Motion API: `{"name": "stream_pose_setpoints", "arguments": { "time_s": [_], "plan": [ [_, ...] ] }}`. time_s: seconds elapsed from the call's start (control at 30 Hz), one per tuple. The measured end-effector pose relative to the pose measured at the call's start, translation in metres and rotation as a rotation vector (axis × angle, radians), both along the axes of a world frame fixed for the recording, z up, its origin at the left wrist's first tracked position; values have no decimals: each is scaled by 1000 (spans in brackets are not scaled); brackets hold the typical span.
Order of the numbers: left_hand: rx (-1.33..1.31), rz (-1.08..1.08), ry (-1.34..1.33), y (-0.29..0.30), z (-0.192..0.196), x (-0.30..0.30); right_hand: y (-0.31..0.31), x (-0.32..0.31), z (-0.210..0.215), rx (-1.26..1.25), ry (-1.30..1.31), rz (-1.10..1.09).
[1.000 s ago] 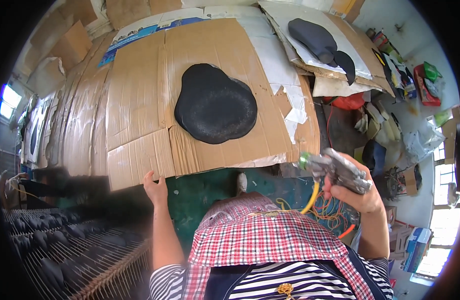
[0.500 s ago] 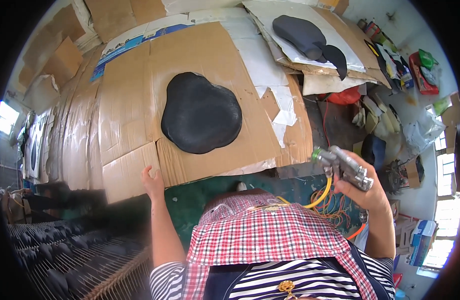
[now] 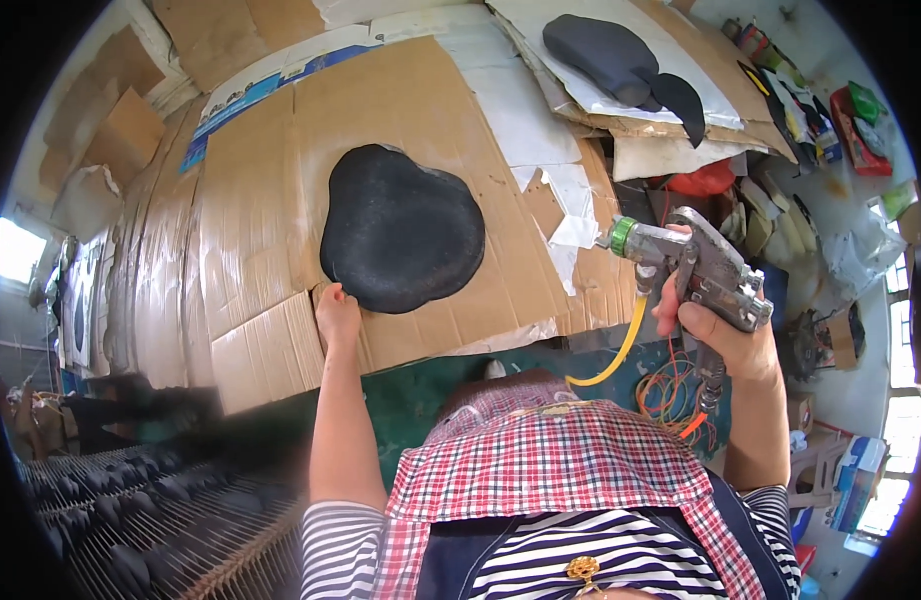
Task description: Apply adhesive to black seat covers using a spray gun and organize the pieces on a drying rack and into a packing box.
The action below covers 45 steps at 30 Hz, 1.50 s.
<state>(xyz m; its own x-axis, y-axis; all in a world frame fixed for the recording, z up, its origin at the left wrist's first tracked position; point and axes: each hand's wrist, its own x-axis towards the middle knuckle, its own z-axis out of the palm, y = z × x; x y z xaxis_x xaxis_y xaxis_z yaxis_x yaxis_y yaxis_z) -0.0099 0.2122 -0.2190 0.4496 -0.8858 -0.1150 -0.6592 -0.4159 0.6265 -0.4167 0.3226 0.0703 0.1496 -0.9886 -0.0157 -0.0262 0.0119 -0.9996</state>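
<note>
1. head view: l hand (image 3: 339,318) at near l edge of black three-lobed pad (image 3: 406,230); fingertips look to touch its rim, can't tell if they pinch it
2. r hand (image 3: 726,335) wrapped tight round grip of metal spray gun (image 3: 721,270), held up well apart fr pad, nozzle w/ green ring (image 3: 622,235) facing l; hands far apart fr each other
3. yellow hose (image 3: 631,335) hangs fr gun's front, orange hose (image 3: 695,425) joins at grip bottom
4. pad lies flat on brown cardboard sheet (image 3: 251,200), nr its middle; torn white paper (image 3: 577,215) r of sheet
5. upper r: dk grey pad (image 3: 596,60) on white sheet (image 3: 719,112), w/ curved black piece (image 3: 681,105) just beside it, ends meeting
6. red bag (image 3: 703,180) below that stack; coiled hoses (image 3: 661,395) on floor nr person's r side
7. person wears red/white checked apron (image 3: 561,460) over striped top (image 3: 541,560), gold ornament (image 3: 583,570) at chest
8. lower l: rack of thin rods (image 3: 181,510) bearing dk pieces, too blurred for detail
</note>
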Motion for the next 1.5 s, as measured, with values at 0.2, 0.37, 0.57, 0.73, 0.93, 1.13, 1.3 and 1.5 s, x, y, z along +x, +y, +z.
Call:
{"name": "stream_pose_setpoints", "arguments": {
  "time_s": [0.2, 0.37, 0.57, 0.73, 0.93, 1.13, 1.3, 1.5],
  "plan": [
    [186, 9, -218, -20, -2, -5, 17, -25, 0, 213, 136, 228],
    [165, 11, -289, -25, -4, -15, -3, -11, 2, 51, 44, 66],
    [183, 49, -270, -27, 0, -13, 8, -41, 4, 146, 111, 97],
    [184, 35, -256, -33, -3, -10, 16, -29, -7, 77, 77, 44],
    [132, 9, -155, -32, 10, -14, 30, -49, -10, 60, 72, 88],
    [80, 203, 468, -28, 8, -22, 41, -59, -11, 141, 52, 37],
    [-12, 385, 1137, -27, -7, -17, 37, -49, -8, 60, 25, -128],
    [-6, 386, 1018, -18, -11, -37, 51, -56, -15, 122, -20, 107]
  ]
}}
